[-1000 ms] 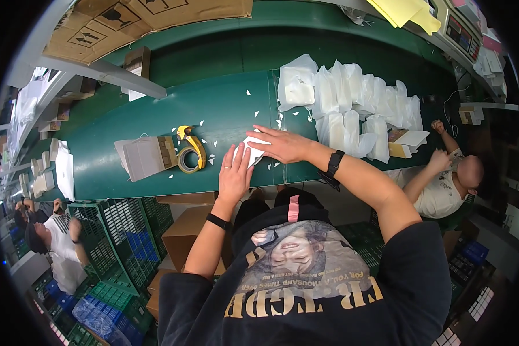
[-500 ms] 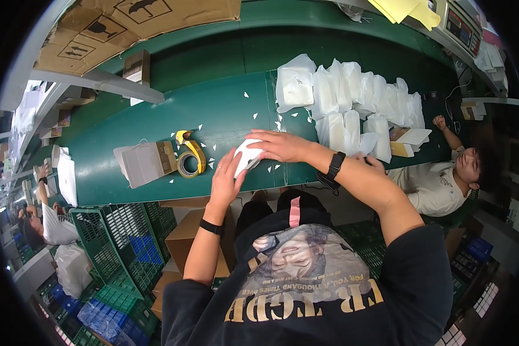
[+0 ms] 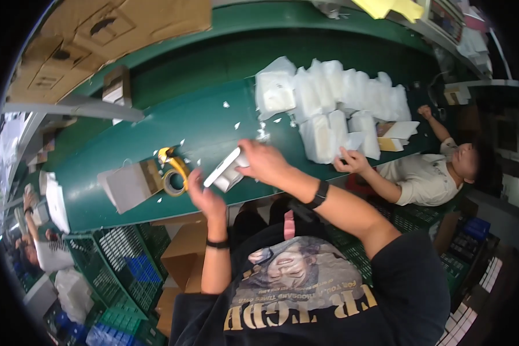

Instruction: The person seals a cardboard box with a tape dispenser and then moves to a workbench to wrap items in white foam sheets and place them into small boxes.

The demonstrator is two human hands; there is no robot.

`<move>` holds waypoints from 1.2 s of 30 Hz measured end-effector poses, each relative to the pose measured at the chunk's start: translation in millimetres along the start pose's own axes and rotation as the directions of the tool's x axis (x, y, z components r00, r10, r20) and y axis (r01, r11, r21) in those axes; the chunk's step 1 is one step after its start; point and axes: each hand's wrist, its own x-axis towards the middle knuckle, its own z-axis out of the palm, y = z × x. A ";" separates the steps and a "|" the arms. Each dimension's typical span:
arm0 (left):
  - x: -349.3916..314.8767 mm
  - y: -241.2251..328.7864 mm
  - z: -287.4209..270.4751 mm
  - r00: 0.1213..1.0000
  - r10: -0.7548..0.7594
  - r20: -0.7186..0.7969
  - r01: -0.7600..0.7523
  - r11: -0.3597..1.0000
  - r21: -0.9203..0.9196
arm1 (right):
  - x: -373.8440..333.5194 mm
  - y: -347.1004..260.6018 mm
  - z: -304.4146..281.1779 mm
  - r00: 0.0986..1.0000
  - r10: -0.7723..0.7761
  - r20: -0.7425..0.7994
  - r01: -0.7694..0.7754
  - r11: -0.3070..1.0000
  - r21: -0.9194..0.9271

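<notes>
The head view looks steeply down and forward from the wearer's head, so the shirt fills the bottom centre and the bench spans the middle. The left hand and right hand show fairly near, mid-frame. The wide fisheye also takes in a carton at upper left and a co-worker at right; edges bend toward a black rim.

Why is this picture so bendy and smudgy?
Head view: the green table's far edge bows, as fisheye lenses bend lines; head view: the left hand, right hand and big carton's symbols look soft, probably motion blur; head view: corners are black.
</notes>
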 end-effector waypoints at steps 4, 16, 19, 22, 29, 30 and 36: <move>-31.1 41.1 -47.0 0.919 0.025 0.392 -0.052 0.997 0.057 | 7.8 19.5 -6.1 0.994 0.039 0.100 -0.054 0.985 0.162; 23.5 83.7 6.6 0.542 -0.196 0.817 -0.506 0.700 0.504 | -27.5 37.6 0.2 0.998 -0.016 -0.056 0.032 0.955 0.296; 30.0 86.6 2.0 0.511 -0.249 0.823 -0.560 0.630 0.538 | -42.7 37.9 13.3 0.990 0.077 -0.115 -0.037 0.946 0.322; 34.5 76.9 7.1 0.550 -0.161 0.820 -0.636 0.556 0.535 | -54.2 38.4 21.5 0.982 0.117 -0.150 -0.056 0.933 0.356; 57.4 71.0 35.1 0.241 0.007 0.971 -0.747 0.640 0.181 | -60.2 76.6 4.7 0.999 -0.026 0.022 0.013 0.881 0.473; 56.9 68.7 35.1 0.232 0.015 0.973 -0.756 0.631 0.170 | -67.0 83.9 9.9 0.995 -0.074 -0.063 0.095 0.883 0.460; 65.5 78.2 48.2 0.132 -0.107 0.985 -0.823 0.542 0.169 | -48.0 98.7 58.0 0.954 -0.201 -0.223 0.267 0.907 0.327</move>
